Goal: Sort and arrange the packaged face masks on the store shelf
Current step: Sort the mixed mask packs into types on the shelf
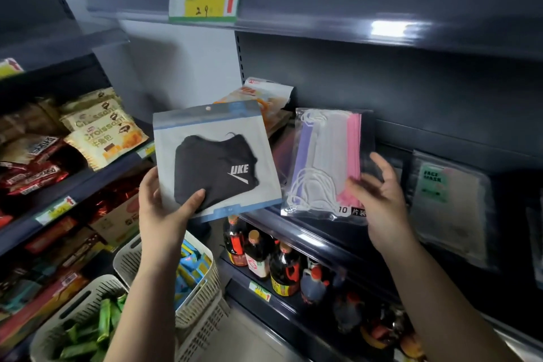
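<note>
**Two mask packs held at the shelf**

While both forearms reach up and forward from the bottom of the view, each hand meets a pack in front of the dark shelf (338,232). The left hand (164,209) is raised with its palm toward the shelf; its grip is clamped on the black-mask pack (214,159), thumb pressed across the front near the lower corner, fingers hidden behind. That pack is tilted, held in the air ahead of the shelf edge, and shows a black cloth mask with white "UKE" lettering behind a clear window.

The right hand (379,197) is lifted higher, wrist bent back, fingers spread and only lightly curved. Its grip is apart: the fingertips touch the right edge of the colour pack (326,161), whether the thumb is behind it cannot be told. This clear pack holds purple, white and pink masks with white ear loops, and its lower edge stands on the shelf, leaning back.

Behind the two packs an orange-and-white pack (270,97) leans against the shelf back. To the right a "FACE MASK" pack (449,203) lies on the same shelf.

Below, dark bottles (258,253) with red caps stand in a row. At lower left, one basket (202,294) holds blue packets, another basket (70,311) holds green ones. Croissant bags (102,135) fill the left-hand shelving.
</note>
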`<act>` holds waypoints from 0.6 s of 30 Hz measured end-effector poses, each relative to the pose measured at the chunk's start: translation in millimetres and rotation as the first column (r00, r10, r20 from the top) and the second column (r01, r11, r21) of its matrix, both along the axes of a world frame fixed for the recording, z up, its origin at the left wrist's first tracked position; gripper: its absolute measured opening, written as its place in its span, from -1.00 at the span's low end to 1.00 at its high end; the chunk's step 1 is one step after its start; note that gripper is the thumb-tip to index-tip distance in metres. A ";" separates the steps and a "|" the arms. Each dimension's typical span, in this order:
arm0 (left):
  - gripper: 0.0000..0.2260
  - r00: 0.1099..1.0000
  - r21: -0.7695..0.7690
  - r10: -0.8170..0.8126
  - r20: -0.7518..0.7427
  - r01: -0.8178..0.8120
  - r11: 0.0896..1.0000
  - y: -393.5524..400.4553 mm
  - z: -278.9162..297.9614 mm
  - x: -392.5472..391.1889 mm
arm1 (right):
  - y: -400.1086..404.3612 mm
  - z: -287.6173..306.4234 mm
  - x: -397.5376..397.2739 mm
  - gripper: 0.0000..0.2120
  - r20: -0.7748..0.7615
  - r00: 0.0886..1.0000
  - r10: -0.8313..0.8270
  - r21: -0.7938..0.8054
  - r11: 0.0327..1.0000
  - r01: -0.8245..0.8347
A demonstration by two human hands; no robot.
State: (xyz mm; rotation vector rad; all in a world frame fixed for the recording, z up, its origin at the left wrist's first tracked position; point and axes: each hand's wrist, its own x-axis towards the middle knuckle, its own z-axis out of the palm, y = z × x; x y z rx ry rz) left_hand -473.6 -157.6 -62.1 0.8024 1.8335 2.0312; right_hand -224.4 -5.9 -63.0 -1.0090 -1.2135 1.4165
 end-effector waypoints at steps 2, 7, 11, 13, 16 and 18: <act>-0.36 1.000 0.008 0.002 0.019 -0.002 1.000 5.9 -2.4 -9.9 | 5.0 -2.7 -3.6 -0.38 0.025 1.000 -0.017 -0.002 1.000 0.017; -0.33 0.998 0.020 -0.042 0.038 0.041 0.999 25.3 0.2 -35.6 | 18.8 -6.7 -18.7 -0.42 0.072 0.995 -0.070 -0.011 0.997 0.071; -0.36 0.994 0.029 -0.108 0.034 0.107 0.994 45.4 3.8 -56.0 | 25.1 -5.9 -35.7 -0.39 0.124 0.982 -0.142 -0.014 0.989 0.145; -0.34 0.989 0.033 -0.141 0.048 0.140 0.990 53.8 7.4 -66.4 | 26.8 -4.7 -43.6 -0.37 0.137 0.974 -0.180 -0.019 0.983 0.184; -0.37 0.983 0.036 -0.178 0.050 0.177 0.984 62.4 12.0 -83.5 | 28.8 -3.2 -60.0 -0.35 0.159 0.966 -0.204 -0.017 0.978 0.210; -0.37 0.975 0.036 -0.218 0.045 0.216 0.976 67.0 13.5 -96.0 | 31.6 -4.0 -74.2 -0.34 0.198 0.955 -0.220 -0.012 0.974 0.226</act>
